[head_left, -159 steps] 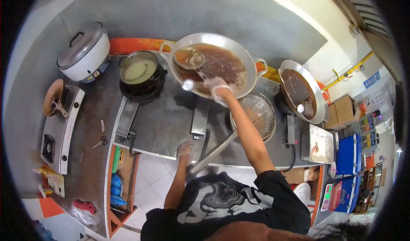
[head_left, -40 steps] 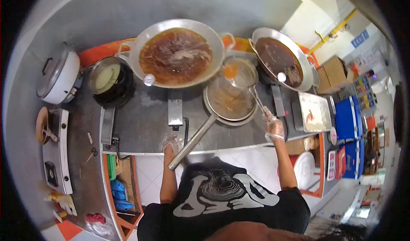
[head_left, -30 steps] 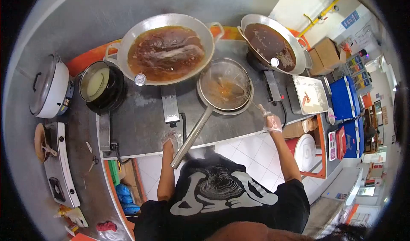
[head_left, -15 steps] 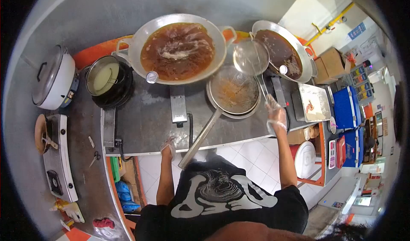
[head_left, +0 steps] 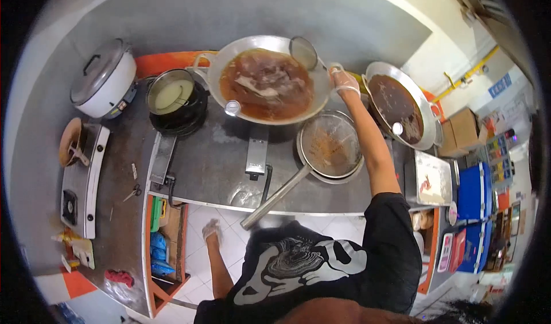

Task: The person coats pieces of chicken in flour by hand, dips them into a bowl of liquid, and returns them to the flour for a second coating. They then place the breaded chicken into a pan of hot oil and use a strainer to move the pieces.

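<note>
My right hand (head_left: 342, 78), in a clear plastic glove, is closed around the handle of a round wire skimmer (head_left: 303, 53). The skimmer's head stands tilted over the right rim of the large metal wok (head_left: 213, 83), whose brown oil is foaming around pale food (head_left: 258, 87). A round dial thermometer (head_left: 232, 107) sits at the wok's front edge. My gloved left hand (head_left: 212, 232) hangs over the floor just in front of the counter, holding nothing, its fingers loosely apart and slightly blurred. Below my right forearm, a long-handled mesh strainer (head_left: 330, 143) with brown crumbs rests on a metal bowl.
A second wok of dark oil (head_left: 396, 106) stands at the right, beside a metal tray of white powder (head_left: 433, 180). To the left are a pot with pale liquid (head_left: 170, 96), a rice cooker (head_left: 103, 80), a portable stove (head_left: 86, 180) and scissors (head_left: 133, 192).
My right hand has carried the skimmer up and left, from above the strainer to the large wok. My left hand has left the counter edge and dropped lower. The view has shifted.
</note>
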Demonstrator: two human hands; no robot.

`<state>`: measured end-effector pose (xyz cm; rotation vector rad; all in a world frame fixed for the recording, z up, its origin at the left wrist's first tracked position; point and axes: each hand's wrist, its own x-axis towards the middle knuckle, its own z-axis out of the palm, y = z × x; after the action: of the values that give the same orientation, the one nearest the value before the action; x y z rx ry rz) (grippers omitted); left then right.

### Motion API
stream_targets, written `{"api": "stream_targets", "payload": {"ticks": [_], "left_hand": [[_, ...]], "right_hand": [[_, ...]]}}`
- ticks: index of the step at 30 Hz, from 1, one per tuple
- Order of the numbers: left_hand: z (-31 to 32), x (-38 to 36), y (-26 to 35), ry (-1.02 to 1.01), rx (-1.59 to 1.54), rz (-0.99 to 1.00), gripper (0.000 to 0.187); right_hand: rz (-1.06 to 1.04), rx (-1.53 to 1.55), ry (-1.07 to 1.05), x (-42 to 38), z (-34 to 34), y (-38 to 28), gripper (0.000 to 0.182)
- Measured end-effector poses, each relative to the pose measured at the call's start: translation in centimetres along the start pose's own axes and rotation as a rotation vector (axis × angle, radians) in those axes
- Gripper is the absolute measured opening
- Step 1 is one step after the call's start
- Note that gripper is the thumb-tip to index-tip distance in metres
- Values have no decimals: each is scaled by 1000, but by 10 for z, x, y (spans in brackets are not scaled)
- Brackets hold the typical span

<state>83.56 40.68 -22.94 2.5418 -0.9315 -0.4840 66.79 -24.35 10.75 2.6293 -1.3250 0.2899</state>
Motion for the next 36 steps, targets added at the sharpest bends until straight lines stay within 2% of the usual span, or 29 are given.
{"api": "stream_targets", "payload": {"ticks": [1, 2, 4, 6, 7, 9, 11, 12, 13, 14, 16, 17, 18, 19, 20, 21, 22, 23, 27, 29, 30, 32, 33, 35, 36], "left_hand": [[9, -19, -15, -15, -56, -130, 19], [20, -39, -29, -29, -115, -258, 20], [56, -90, -67, -4, 114, -197, 25], [92, -137, -82, 39, -1273, -764, 26], [95, -150, -75, 48, -1276, -771, 26], [99, -185, -45, 41, -1030, -719, 20], [98, -208, -17, 27, -781, -656, 20], [95, -209, -10, 27, -779, -653, 20], [93, -211, -5, -6, -422, -384, 19], [90, -210, -3, -36, -67, -112, 17], [95, -195, -6, -51, -134, -148, 17], [97, -183, -6, -66, -207, -187, 17], [97, -176, -7, -82, -280, -228, 17], [93, -167, -12, -57, 50, -33, 18], [88, -158, -12, -55, 55, -29, 18], [81, -151, -11, -83, -188, -213, 22], [74, -144, -8, -112, -431, -397, 26], [65, -138, -7, -115, -454, -420, 33], [51, -133, -15, -10, -421, -302, 36], [46, -133, -18, -147, -195, -285, 36], [61, -133, -36, -151, -192, -279, 36], [103, -133, -79, -242, -337, -375, 33], [95, -132, -69, -248, -337, -372, 33], [71, -133, -39, -418, 243, -174, 32], [65, -132, -33, -425, 240, -173, 32]], "right_hand": [[-13, -33, -116, 5, -2, -6, 22], [-37, -26, -107, 10, 1, -11, 22], [-124, -5, -183, 14, 14, -19, 20], [-163, 34, -260, 13, 22, -27, 20], [-264, 78, -308, 10, 22, -29, 18], [-405, 160, -411, -5, 8, -37, 22], [-369, 199, -430, -32, -25, -56, 18], [-333, 237, -449, -39, -32, -59, 15], [-357, 393, -436, -38, -13, -54, 17], [-353, 397, -434, -37, 2, -44, 17], [-373, 600, -563, -48, 1, -47, 20], [-341, 539, -593, -58, -25, -57, 29], [-338, 543, -589, -64, -21, -55, 29], [-388, 710, -574, -69, -15, -52, 28], [-440, 876, -554, -73, -12, -51, 27], [-437, 880, -550, -77, -14, -51, 27], [-345, 918, -640, -82, -19, -53, 27], [-251, 954, -729, -87, -24, -55, 27], [-188, 1082, -805, -117, -56, -54, 21], [-250, 1190, -713, -129, -36, -39, 29], [-243, 1191, -709, -121, 8, -14, 29], [-412, 1057, -301, -155, 99, 39, 32], [-405, 1054, -301, -170, 84, 38, 32], [-292, 625, -103, -207, 5, 29, 35], [-153, 613, -165, -222, -56, 10, 38]]}}
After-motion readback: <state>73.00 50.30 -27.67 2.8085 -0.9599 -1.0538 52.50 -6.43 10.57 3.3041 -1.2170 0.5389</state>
